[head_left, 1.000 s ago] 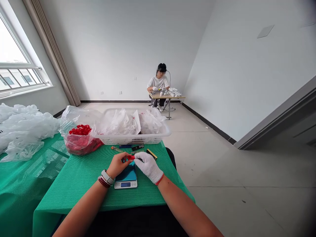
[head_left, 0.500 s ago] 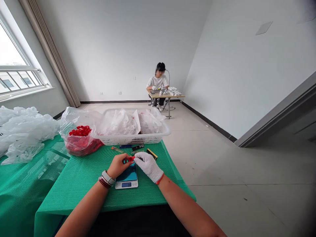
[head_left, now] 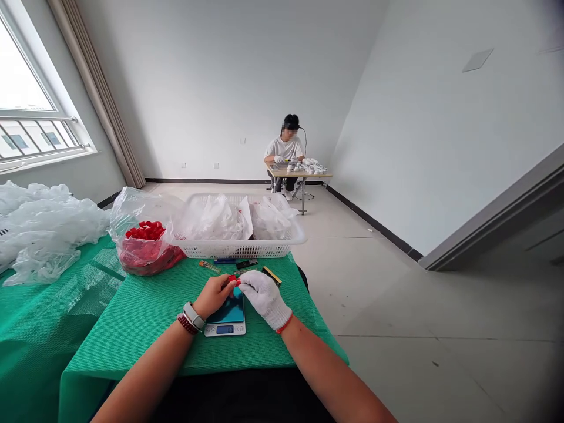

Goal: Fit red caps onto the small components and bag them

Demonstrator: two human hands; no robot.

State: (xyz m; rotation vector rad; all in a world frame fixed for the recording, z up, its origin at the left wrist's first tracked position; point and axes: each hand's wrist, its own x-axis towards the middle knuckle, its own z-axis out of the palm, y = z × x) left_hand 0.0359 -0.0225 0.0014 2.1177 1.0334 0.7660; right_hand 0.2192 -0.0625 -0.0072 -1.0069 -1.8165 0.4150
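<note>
My bare left hand point(head_left: 214, 295) and my white-gloved right hand point(head_left: 263, 296) meet over a small digital scale point(head_left: 225, 320) on the green table cloth point(head_left: 145, 329). Both pinch a small red piece point(head_left: 233, 280) between their fingertips, just above the scale's blue top. A watch and a red bracelet sit on my left wrist. A clear bag of red caps point(head_left: 145, 244) lies to the far left of my hands.
A white basket point(head_left: 240, 248) with clear plastic bags stands behind the scale. Small tools and a black-and-gold item point(head_left: 271, 275) lie before it. Crumpled plastic bags point(head_left: 39, 235) pile at the left. A person point(head_left: 284, 153) sits at a far table.
My hands stay together over the scale with the red piece. My right fingers have closed in nearer to it. The view has shifted slightly.
</note>
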